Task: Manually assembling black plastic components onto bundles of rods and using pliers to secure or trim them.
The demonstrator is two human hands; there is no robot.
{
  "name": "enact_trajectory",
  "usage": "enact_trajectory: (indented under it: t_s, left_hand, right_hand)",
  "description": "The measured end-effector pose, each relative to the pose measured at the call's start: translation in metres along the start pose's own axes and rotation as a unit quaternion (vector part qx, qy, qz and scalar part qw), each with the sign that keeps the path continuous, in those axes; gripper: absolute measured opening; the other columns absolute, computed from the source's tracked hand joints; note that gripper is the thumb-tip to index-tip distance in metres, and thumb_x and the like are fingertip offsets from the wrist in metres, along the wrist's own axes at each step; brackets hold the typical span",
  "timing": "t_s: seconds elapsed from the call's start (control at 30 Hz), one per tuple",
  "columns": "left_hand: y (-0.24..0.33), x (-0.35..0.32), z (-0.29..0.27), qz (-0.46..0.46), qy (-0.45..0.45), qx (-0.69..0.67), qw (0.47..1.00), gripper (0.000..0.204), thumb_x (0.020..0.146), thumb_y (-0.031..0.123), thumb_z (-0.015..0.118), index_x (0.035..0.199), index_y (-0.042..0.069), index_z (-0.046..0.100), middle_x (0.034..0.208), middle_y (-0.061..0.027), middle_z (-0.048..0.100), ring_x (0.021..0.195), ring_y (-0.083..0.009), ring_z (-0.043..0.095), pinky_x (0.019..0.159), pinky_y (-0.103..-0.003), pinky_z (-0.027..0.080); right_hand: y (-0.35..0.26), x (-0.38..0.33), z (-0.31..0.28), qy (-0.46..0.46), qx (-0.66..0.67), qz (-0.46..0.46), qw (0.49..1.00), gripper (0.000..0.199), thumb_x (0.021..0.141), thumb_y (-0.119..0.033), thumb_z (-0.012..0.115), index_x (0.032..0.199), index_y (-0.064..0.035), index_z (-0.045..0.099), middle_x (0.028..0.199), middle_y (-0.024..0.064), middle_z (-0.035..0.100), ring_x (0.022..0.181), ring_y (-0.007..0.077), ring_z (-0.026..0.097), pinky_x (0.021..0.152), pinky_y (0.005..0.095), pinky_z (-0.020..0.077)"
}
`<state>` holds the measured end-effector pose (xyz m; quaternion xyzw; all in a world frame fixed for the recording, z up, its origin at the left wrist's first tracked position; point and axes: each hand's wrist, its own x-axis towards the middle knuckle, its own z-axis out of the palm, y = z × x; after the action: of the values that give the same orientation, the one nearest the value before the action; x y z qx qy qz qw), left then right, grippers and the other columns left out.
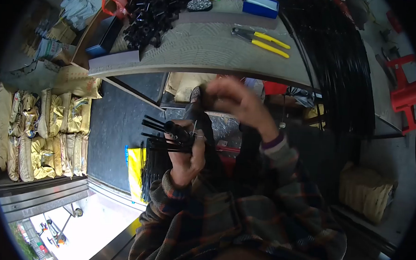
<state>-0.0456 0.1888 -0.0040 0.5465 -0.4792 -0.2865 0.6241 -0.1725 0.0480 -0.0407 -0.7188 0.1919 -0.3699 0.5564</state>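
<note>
My left hand [184,165] is closed around a black round hub-like part [176,130], held above my lap. Several thin black rods [155,124] stick out from it toward the left. A thin bright wire or pin [195,126] shows by my left thumb; its exact kind is too small to make out. My right hand [241,103] is raised to the right of the part and apart from it, just below the table's front edge. Motion smears its fingers, so their closure and any small thing in them cannot be told.
On the table [207,51] lie yellow-handled pliers [267,43], a heap of black plastic parts [148,18], a dish of small metal pieces [199,5] and a blue box [260,6]. Long black rods [336,66] overhang its right side. Sacks [50,137] stand left, a red stool [404,92] right.
</note>
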Motion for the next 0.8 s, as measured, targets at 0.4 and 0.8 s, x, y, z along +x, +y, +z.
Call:
enact_trajectory:
  t_s: [0.4, 0.8]
  left_hand:
    - [-0.016, 0.005, 0.002, -0.008, -0.202, 0.026, 0.979, 0.006, 0.080, 0.003, 0.057, 0.079, 0.001, 0.051, 0.067, -0.0026, 0.049, 0.062, -0.0091, 0.045, 0.057, -0.024, 0.038]
    - [-0.032, -0.010, -0.012, 0.094, -0.042, 0.050, 0.993, 0.014, 0.080, -0.004, 0.048, 0.092, 0.002, 0.043, 0.076, -0.0042, 0.050, 0.064, -0.0083, 0.052, 0.057, -0.023, 0.043]
  right_hand:
    - [-0.001, 0.053, -0.116, 0.166, -0.685, -0.043, 0.708, 0.031, 0.077, -0.033, 0.060, 0.086, -0.0040, 0.056, 0.088, 0.0125, 0.059, 0.085, 0.0291, 0.056, 0.070, 0.0386, 0.0448]
    - [-0.111, -0.044, -0.003, -0.041, -0.424, -0.053, 0.903, 0.024, 0.072, -0.005, 0.059, 0.096, -0.0012, 0.059, 0.102, 0.0117, 0.049, 0.096, 0.0274, 0.049, 0.081, 0.0342, 0.0414]
